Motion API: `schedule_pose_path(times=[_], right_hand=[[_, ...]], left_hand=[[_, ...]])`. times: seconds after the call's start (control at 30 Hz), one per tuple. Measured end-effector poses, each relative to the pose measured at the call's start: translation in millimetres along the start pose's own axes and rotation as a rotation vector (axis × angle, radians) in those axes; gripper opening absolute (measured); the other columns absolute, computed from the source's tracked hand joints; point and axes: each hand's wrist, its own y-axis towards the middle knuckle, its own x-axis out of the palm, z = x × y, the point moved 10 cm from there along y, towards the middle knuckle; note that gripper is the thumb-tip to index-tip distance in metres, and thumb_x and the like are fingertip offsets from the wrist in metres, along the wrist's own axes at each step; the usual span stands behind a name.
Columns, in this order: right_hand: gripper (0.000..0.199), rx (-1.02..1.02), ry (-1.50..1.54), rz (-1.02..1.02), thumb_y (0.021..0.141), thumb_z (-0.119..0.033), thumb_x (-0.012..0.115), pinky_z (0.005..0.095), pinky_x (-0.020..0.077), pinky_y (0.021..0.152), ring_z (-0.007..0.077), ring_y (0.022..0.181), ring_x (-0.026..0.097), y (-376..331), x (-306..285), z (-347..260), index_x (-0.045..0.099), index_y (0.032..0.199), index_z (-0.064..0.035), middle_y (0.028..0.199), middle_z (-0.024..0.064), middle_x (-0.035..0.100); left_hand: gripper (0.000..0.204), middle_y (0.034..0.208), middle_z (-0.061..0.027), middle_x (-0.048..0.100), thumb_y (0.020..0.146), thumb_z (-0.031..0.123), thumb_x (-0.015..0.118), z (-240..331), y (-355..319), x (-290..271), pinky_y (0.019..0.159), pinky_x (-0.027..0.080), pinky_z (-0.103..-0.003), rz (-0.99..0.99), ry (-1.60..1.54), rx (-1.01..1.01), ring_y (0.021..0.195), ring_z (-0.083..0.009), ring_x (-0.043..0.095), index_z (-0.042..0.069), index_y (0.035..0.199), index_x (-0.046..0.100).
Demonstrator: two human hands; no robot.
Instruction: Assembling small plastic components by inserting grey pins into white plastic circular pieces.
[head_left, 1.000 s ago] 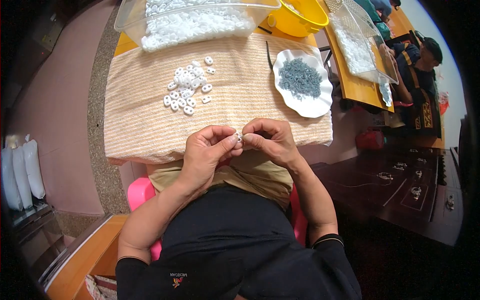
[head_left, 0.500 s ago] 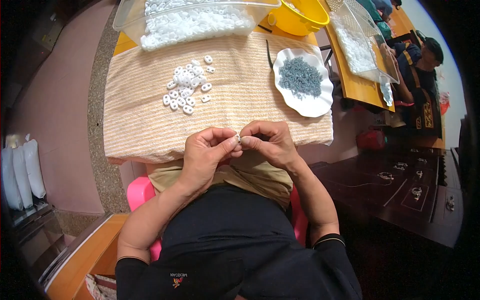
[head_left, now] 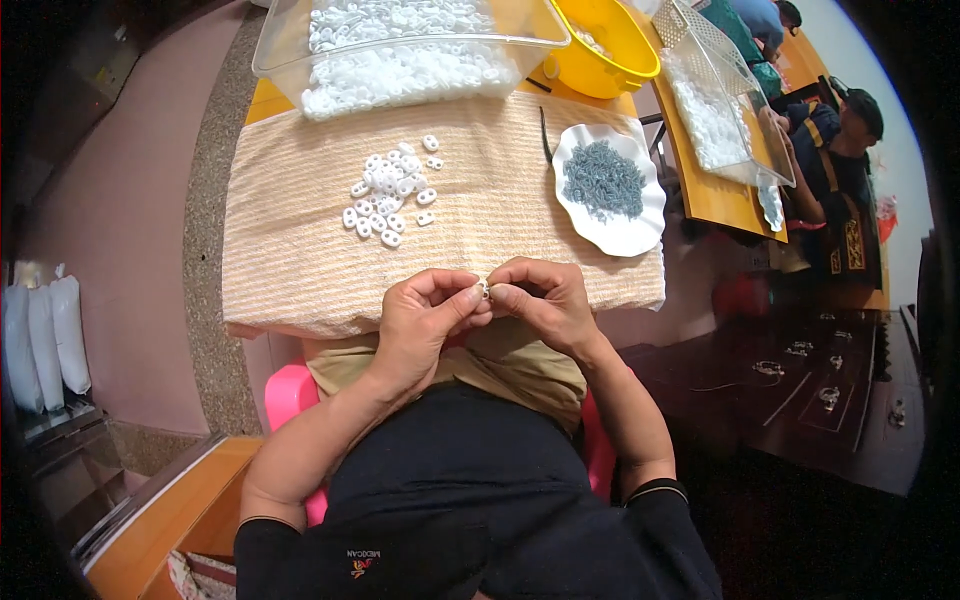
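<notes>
Two hands pinch one small white piece together at the near edge of the cloth

The left hand (head_left: 425,320) has thumb and forefinger closed on a tiny white ring (head_left: 484,290), and the right hand (head_left: 540,305) meets it fingertip to fingertip, curled shut on the same ring; whether it also holds something smaller cannot be told. The work looks best done with a light, steady pinch close to the body. Farther off on the ribbed beige cloth (head_left: 300,240) lies a loose heap of white rings (head_left: 392,192), smooth, rounded plastic. Beyond it a clear tub (head_left: 290,45) holds many more. To the right a scalloped white dish (head_left: 625,235) carries a mound of fine grey bits (head_left: 602,180), past a yellow bowl (head_left: 630,50)
</notes>
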Motion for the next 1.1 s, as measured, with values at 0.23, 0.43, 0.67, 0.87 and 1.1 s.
schedule_pose_path(times=[0.23,0.43,0.67,0.87,1.1], right_hand=[[0.016,0.046,0.016,-0.033,0.09,-0.006,0.063,0.023,0.0516,0.07,0.0101,0.077,0.063,6.6,-3.1,-21.0,0.066,0.098,0.0075,0.086,0.0073,0.067],[0.014,-0.087,-0.255,-0.029,0.088,-0.005,0.064,0.0227,0.0491,0.066,0.0091,0.072,0.06,47.8,-10.0,-46.1,0.067,0.096,0.0064,0.081,0.0067,0.066],[0.021,-0.433,-0.822,-0.093,0.077,-0.002,0.065,0.0325,0.0503,0.069,0.0251,0.078,0.065,100.9,23.1,-63.9,0.069,0.097,-0.0034,0.089,0.0113,0.066],[0.021,-0.437,-1.126,-0.148,0.08,-0.011,0.062,0.0404,0.0502,0.072,0.0329,0.083,0.063,113.8,45.2,-56.6,0.068,0.099,-0.0063,0.094,0.0108,0.064],[0.02,-0.522,-0.945,-0.076,0.08,-0.003,0.064,0.0335,0.0509,0.065,0.0247,0.074,0.064,103.6,27.3,-60.8,0.064,0.1,-0.002,0.088,0.0107,0.064]], left_hand=[[0.014,0.087,-0.0092,0.067,0.089,0.003,0.063,8.3,-0.8,0.7,0.072,0.057,-0.025,0.019,-0.014,0.016,0.076,-0.0142,0.066,-0.001,0.103,0.06],[0.013,0.09,-0.0088,0.066,0.089,0.001,0.062,11.1,1.2,-5.1,0.073,0.058,-0.026,0.033,-0.074,0.051,0.08,-0.0144,0.066,0.0,0.102,0.06],[0.013,0.09,-0.0084,0.066,0.088,0.0,0.062,12.5,1.8,-8.2,0.075,0.058,-0.027,0.065,-0.118,0.057,0.08,-0.0144,0.066,-0.001,0.102,0.06],[0.013,0.091,-0.0085,0.066,0.088,0.0,0.062,13.5,1.7,-11.5,0.075,0.058,-0.028,0.071,-0.128,0.048,0.081,-0.0145,0.066,-0.001,0.101,0.06],[0.013,0.09,-0.0089,0.066,0.088,0.0,0.062,17.7,1.1,-12.7,0.074,0.058,-0.028,0.088,-0.13,0.054,0.08,-0.0146,0.066,-0.001,0.101,0.059]])
